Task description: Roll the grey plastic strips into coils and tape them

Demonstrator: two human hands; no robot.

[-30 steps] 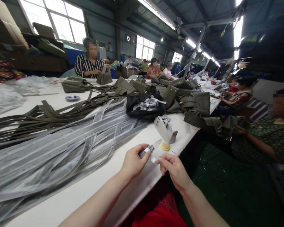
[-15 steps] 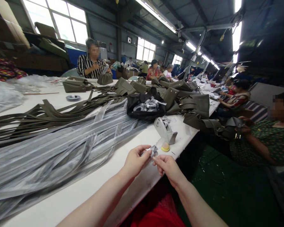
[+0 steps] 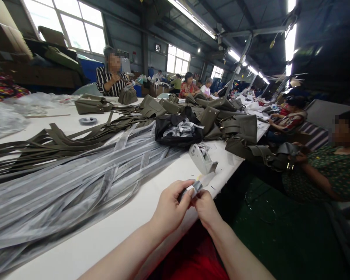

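My left hand (image 3: 175, 200) is closed round a small grey bundle (image 3: 195, 187), apparently a coiled strap in clear plastic like those in the black bag. A white patch shows on it near my thumb. Right up against the bundle's lower end, my right hand (image 3: 205, 208) has its fingers curled in; their tips are hidden, so what they pinch does not show. Just beyond both hands stands a pale tape dispenser (image 3: 202, 159) with its cutting end towards me. A translucent piece (image 3: 207, 179) lies between it and the bundle. Something yellow is mostly hidden behind the bundle.
Long plastic-wrapped straps (image 3: 76, 186) cover the table's left side, with bare olive straps (image 3: 61, 142) behind. A black bag (image 3: 163, 138) holds several wrapped coils. Olive handbags (image 3: 239, 128) are piled further back. One grey coil (image 3: 88, 121) lies alone. Co-workers sit around the table (image 3: 163, 182).
My hands have shifted slightly right and closer together, turning the bundle. It now covers most of the yellow object. My right fingertips, visible before, have gone behind the bundle.
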